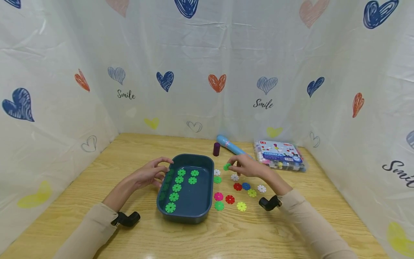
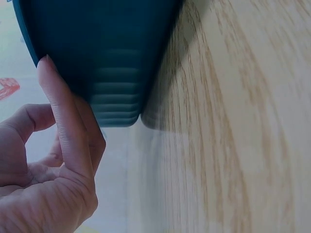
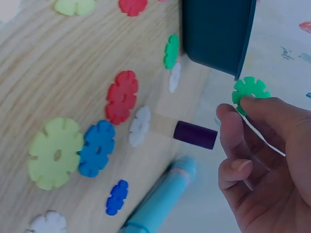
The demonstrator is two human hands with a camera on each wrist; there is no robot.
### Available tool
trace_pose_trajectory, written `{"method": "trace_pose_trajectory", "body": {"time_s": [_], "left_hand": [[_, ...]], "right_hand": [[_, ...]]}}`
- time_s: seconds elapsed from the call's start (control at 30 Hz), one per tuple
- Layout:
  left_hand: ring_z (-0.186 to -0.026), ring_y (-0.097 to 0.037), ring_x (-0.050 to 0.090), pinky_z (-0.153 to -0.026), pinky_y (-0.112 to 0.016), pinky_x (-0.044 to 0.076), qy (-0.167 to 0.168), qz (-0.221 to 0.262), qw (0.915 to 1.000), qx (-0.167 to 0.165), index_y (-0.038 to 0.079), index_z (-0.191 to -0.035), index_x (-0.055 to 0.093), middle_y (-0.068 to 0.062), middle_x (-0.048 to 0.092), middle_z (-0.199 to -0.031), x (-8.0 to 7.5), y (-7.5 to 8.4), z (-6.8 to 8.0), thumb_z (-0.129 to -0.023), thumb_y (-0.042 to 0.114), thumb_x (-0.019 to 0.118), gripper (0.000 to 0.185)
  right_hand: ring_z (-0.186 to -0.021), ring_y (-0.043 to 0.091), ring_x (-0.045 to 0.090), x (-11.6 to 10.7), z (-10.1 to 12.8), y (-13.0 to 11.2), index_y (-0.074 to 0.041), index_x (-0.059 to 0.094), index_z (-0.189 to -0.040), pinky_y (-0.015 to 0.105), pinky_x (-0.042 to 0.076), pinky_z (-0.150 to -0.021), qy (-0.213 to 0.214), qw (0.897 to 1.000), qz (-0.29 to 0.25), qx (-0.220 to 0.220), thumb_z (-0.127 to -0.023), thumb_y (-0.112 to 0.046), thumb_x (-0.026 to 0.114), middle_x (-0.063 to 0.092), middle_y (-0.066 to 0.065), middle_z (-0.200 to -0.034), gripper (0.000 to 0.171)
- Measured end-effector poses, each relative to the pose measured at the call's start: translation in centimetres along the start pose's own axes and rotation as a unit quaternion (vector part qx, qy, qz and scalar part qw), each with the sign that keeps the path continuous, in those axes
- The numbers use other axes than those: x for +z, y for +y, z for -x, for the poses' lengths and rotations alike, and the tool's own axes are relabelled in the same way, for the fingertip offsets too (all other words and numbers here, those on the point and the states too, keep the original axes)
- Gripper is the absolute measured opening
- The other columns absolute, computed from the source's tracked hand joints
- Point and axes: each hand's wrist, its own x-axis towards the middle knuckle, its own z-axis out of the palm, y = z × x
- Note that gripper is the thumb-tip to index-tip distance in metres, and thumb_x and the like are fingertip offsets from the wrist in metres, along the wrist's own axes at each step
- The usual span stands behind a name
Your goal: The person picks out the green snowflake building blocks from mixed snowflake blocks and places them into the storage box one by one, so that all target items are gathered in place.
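Observation:
A dark teal tray [image 1: 191, 157] sits mid-table with several green snowflake discs [image 1: 176, 187] inside. My left hand [image 1: 163, 168] rests against the tray's left side. In the left wrist view its index finger [image 2: 63, 116] lies straight along the tray's outer wall [image 2: 107, 48], with the thumb apart from it. My right hand [image 1: 231, 166] hovers just right of the tray's far corner and pinches a green disc [image 1: 227, 167]. In the right wrist view the green disc [image 3: 249, 88] shows between thumb and forefinger of my right hand [image 3: 238, 109], just beyond the tray's corner [image 3: 214, 34].
Loose discs lie right of the tray: red [image 1: 237, 186], blue [image 1: 246, 186], white [image 1: 261, 188], pink [image 1: 218, 196], yellow [image 1: 241, 206], green [image 1: 219, 205]. Behind them are a purple cap [image 1: 216, 149], a light blue tube [image 1: 231, 145] and a clear box of pieces [image 1: 280, 155]. Heart-print curtains enclose three sides.

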Motion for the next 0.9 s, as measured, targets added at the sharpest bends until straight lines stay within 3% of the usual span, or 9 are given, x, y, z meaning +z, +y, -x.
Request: {"method": "trace_pose_trajectory", "body": {"time_s": [0.2,0.4,0.57,0.7,0.9], "left_hand": [[-0.061,-0.01,0.059,-0.056,-0.028,0.058,-0.004,0.001,1.0,0.002,0.008,-0.144,0.031,-0.005,0.056,-0.093,0.0,0.0,0.0,-0.101,0.014,0.05,0.048],[-0.061,-0.01,0.058,-0.056,-0.027,0.058,-0.001,-0.001,1.0,0.001,0.008,-0.144,0.031,-0.004,0.054,-0.091,0.1,0.0,0.0,-0.101,0.014,0.05,0.047],[-0.062,-0.01,0.056,-0.056,-0.027,0.058,-0.003,-0.003,1.0,0.003,0.008,-0.145,0.031,-0.003,0.052,-0.091,0.2,0.0,-0.1,-0.102,0.015,0.049,0.047],[-0.061,-0.01,0.055,-0.056,-0.027,0.057,-0.002,-0.001,1.0,0.002,0.008,-0.145,0.031,-0.003,0.05,-0.09,0.2,0.1,-0.1,-0.102,0.014,0.048,0.047],[-0.061,-0.01,0.055,-0.055,-0.026,0.057,0.0,-0.002,1.0,-0.001,0.008,-0.145,0.03,-0.005,0.051,-0.093,0.1,0.2,0.0,-0.102,0.014,0.048,0.047]], "right_hand": [[-0.063,0.029,0.066,-1.2,-0.8,-1.4,-0.004,0.069,-0.114,0.022,0.051,-0.059,-0.02,0.999,0.014,0.026,-0.098,-0.013,0.058,0.071,0.016,-0.092,0.021],[-0.055,0.015,0.06,-2.1,-2.0,-2.6,-0.011,0.059,-0.124,0.03,0.055,-0.064,-0.03,0.999,-0.001,0.012,-0.098,-0.01,0.058,0.068,0.007,-0.09,0.026],[-0.054,0.02,0.061,-2.5,-3.3,-3.5,-0.011,0.057,-0.121,0.037,0.057,-0.063,-0.041,0.999,0.002,-0.01,-0.098,-0.009,0.057,0.067,0.01,-0.092,0.023],[-0.057,0.026,0.064,-2.7,-4.3,-4.7,-0.007,0.059,-0.117,0.033,0.057,-0.059,-0.047,0.998,0.01,-0.032,-0.097,-0.007,0.058,0.069,0.013,-0.097,0.02],[-0.054,0.011,0.061,-2.8,-5.9,-6.1,-0.008,0.061,-0.118,0.024,0.052,-0.056,-0.08,0.996,0.024,-0.029,-0.098,-0.004,0.055,0.072,0.014,-0.094,0.021]]}}
